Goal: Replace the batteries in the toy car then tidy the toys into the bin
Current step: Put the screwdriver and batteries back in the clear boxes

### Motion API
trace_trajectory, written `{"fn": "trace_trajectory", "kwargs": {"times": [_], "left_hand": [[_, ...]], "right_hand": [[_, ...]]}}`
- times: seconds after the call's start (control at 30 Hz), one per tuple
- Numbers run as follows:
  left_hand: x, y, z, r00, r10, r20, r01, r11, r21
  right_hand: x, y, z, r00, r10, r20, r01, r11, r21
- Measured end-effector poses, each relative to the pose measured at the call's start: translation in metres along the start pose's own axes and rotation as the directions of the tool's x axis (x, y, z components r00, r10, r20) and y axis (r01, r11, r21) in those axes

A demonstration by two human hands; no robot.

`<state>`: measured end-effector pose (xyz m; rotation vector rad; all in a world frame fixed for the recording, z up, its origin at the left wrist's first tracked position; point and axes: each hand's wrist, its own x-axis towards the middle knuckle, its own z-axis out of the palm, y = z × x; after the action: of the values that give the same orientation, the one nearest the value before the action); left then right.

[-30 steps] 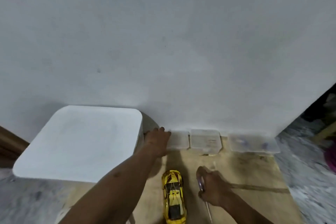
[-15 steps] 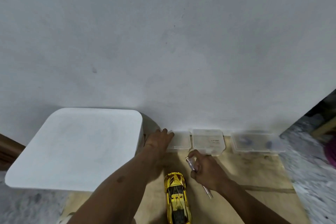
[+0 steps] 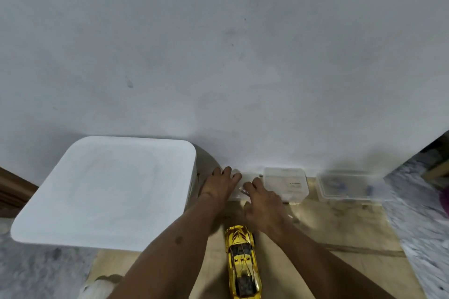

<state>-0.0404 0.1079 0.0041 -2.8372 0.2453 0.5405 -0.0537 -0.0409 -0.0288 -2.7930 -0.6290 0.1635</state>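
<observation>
A yellow toy car (image 3: pixel 243 264) lies on the wooden board (image 3: pixel 340 226), nose pointing to the wall. My left hand (image 3: pixel 221 185) rests on the left end of a small clear plastic box (image 3: pixel 247 177) by the wall. My right hand (image 3: pixel 262 201) has reached to the same box and holds a thin screwdriver, whose tip (image 3: pixel 244 191) shows between the fingers. A large white bin (image 3: pixel 109 192) with its lid on stands at the left.
Two more clear plastic boxes stand along the wall: one in the middle (image 3: pixel 285 183), one to the right (image 3: pixel 349 185) with small blue items inside. Grey speckled floor surrounds the board. The wall ends at the right in a dark opening (image 3: pixel 435 153).
My right hand moved forward from beside the car up to the small box, carrying the screwdriver. My left hand stayed on the box. The view tilted slightly.
</observation>
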Motion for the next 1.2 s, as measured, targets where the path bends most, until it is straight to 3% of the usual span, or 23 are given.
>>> {"fn": "trace_trajectory", "kwargs": {"times": [0.13, 0.43, 0.57, 0.87, 0.97, 1.1, 1.2], "left_hand": [[-0.001, 0.001, 0.000, 1.000, 0.004, 0.001, -0.004, 1.000, -0.002], [-0.003, 0.002, -0.004, 1.000, -0.007, 0.005, 0.007, 1.000, -0.018], [-0.005, 0.000, -0.004, 1.000, -0.005, 0.000, 0.005, 0.999, -0.035], [-0.002, -0.005, -0.019, 1.000, 0.031, -0.004, -0.031, 0.999, -0.040], [0.003, -0.015, -0.030, 1.000, 0.017, 0.005, -0.016, 0.991, -0.134], [0.006, -0.034, -0.043, 0.999, -0.025, -0.020, 0.018, 0.948, -0.319], [0.008, -0.039, -0.048, 0.999, -0.036, -0.035, 0.021, 0.934, -0.358]], "right_hand": [[0.018, -0.001, -0.002, 0.995, -0.028, 0.092, 0.045, 0.981, -0.188], [0.027, 0.002, 0.002, 0.989, -0.084, 0.124, 0.116, 0.955, -0.274], [0.028, 0.005, 0.004, 0.992, -0.106, 0.066, 0.120, 0.956, -0.268], [0.022, 0.020, 0.009, 0.997, -0.013, -0.073, -0.002, 0.980, -0.198], [0.018, 0.020, 0.004, 0.995, 0.018, -0.101, -0.024, 0.998, -0.064], [-0.005, 0.025, -0.003, 0.960, -0.053, -0.273, 0.099, 0.983, 0.155], [-0.012, 0.024, -0.001, 0.951, -0.174, -0.254, 0.208, 0.971, 0.115]]}}
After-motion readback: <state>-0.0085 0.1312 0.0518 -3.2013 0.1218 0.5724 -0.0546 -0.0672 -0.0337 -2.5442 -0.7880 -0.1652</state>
